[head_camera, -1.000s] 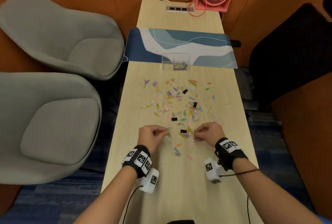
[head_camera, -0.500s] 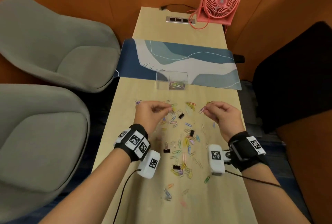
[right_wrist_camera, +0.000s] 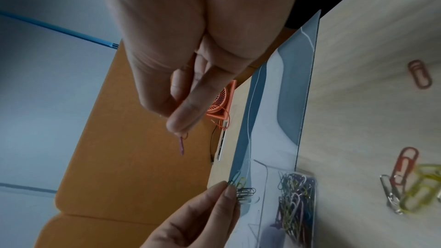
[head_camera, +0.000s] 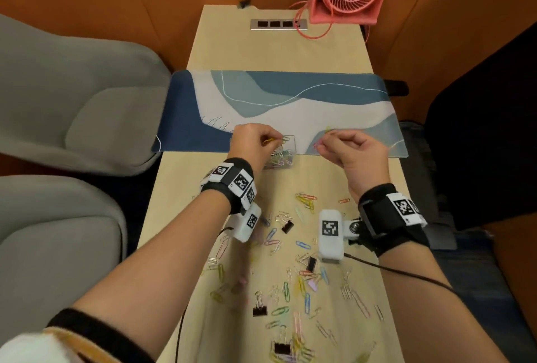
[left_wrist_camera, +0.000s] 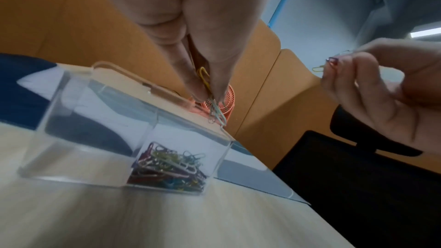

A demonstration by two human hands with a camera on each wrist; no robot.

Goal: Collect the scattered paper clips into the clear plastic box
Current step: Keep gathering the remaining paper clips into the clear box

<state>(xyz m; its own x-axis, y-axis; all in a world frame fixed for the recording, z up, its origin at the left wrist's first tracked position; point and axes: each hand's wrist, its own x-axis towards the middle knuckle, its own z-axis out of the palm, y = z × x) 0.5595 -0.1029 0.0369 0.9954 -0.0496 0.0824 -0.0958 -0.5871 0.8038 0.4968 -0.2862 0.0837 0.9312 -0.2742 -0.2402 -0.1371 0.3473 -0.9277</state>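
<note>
Both hands have been moved from the clip scatter up to the box [head_camera: 286, 151]. Left hand [head_camera: 252, 141] is held over the box, fingertips pinched on several clips [left_wrist_camera: 214, 109]. Right hand [head_camera: 353, 149] is held just beside the box, pinching a few clips [left_wrist_camera: 330, 62]. Box sits at the mat [head_camera: 334, 106] edge, partly filled. Many clips [head_camera: 303, 281] are left on the worktop [head_camera: 290, 48] nearer the person than the box.

Wooden table [head_camera: 180, 246], mat [head_camera: 290, 106] (blue-patterned), clips [head_camera: 305, 284]

Top of the clear plastic box [head_camera: 293, 147] is open, left hand [head_camera: 250, 144] hovering right over it. Right hand [head_camera: 353, 150] waits beside, bare patterned desk mat [head_camera: 290, 95] behind, loose coloured paper clips [head_camera: 302, 278] littering the near tabletop.
</note>
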